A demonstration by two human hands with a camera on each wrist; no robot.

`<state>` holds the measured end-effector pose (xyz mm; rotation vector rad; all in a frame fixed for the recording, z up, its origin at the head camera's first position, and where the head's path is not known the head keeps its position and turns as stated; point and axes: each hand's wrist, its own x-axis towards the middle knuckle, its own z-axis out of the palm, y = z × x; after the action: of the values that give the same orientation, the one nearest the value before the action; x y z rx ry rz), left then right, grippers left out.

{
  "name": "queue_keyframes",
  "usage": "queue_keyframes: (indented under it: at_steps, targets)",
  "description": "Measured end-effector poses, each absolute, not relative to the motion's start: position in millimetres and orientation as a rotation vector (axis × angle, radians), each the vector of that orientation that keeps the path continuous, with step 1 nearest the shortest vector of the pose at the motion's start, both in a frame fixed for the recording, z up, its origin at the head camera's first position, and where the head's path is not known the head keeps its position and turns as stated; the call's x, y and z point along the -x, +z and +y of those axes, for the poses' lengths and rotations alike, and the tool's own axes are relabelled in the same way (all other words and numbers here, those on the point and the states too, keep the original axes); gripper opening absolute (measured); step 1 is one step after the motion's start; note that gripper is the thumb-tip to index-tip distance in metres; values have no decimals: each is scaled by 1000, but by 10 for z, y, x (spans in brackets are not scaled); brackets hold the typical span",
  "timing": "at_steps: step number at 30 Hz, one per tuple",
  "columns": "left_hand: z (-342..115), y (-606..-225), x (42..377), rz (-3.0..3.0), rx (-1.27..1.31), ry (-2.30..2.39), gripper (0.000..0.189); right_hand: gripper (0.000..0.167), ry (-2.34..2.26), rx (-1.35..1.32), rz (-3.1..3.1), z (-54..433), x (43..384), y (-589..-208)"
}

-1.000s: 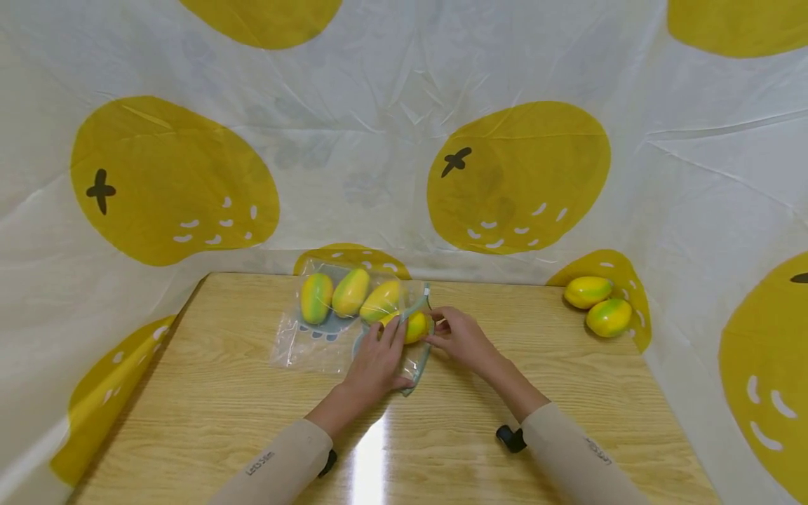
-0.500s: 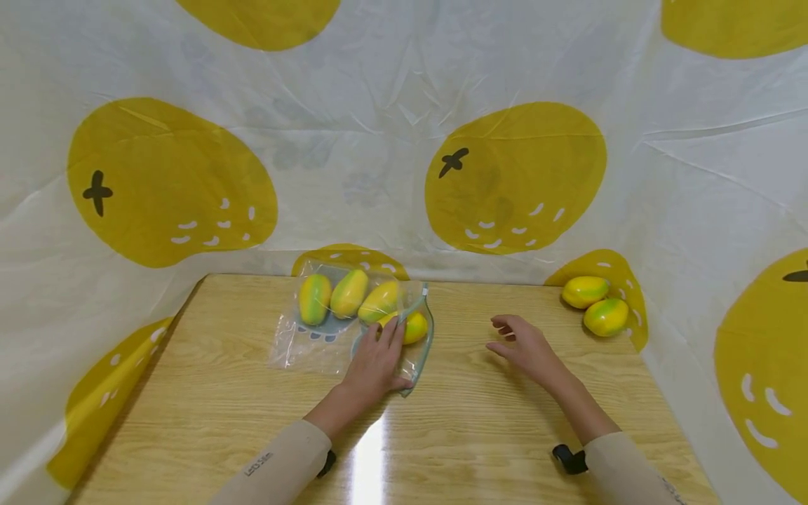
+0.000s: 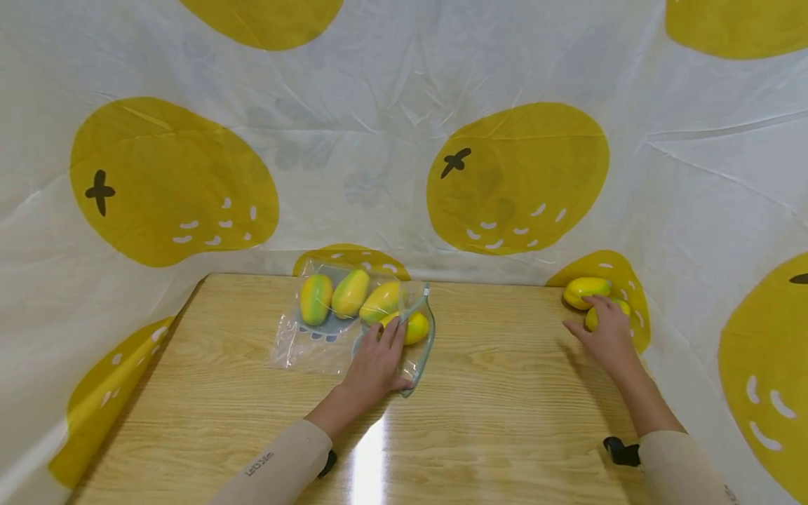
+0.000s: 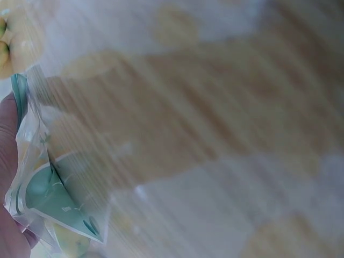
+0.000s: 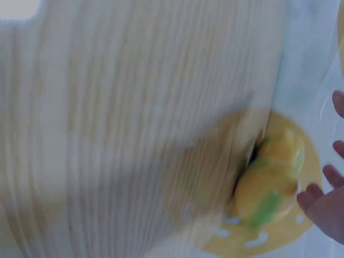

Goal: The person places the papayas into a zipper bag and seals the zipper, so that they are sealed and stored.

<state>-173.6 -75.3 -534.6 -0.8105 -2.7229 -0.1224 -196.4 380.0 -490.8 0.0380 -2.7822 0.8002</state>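
A clear zip bag (image 3: 287, 351) lies on the table with several yellow-green mangoes (image 3: 315, 299) inside. My left hand (image 3: 371, 361) holds the bag near its green zip edge (image 3: 431, 330), its fingers over the mango (image 3: 415, 328) nearest the opening. In the left wrist view, the thumb (image 4: 7, 129) lies against the zip strip (image 4: 20, 97). At the far right, my right hand (image 3: 607, 337) hovers with fingers spread over two loose mangoes (image 3: 582, 291), partly hiding the nearer one. The right wrist view shows its fingers apart beside the blurred mangoes (image 5: 263, 193).
The wooden table (image 3: 505, 393) ends at a white cloth backdrop (image 3: 353, 175) printed with large yellow fruit, which also rises along both sides. The loose mangoes sit close to the back right corner, near the cloth.
My right hand has left the bag opening and moved right across the table to the two loose mangoes. My left hand has stayed on the bag.
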Motion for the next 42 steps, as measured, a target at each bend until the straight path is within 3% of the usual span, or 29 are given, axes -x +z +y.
queue_keyframes:
  at_steps: [17, 32, 42]
  targets:
    - [-747, -5331, 1761, -2730, 830, -102, 129, 85, 807, 266, -2875, 4288, 2094, -5004]
    - [-746, -5340, 1749, -2717, 828, -74, 128, 77, 903, 417, -2839, 4297, 2103, -5146]
    - [-765, -5347, 1740, -2726, 827, -74, 130, 99, 1050, 539, -2801, 4278, 2029, -5182]
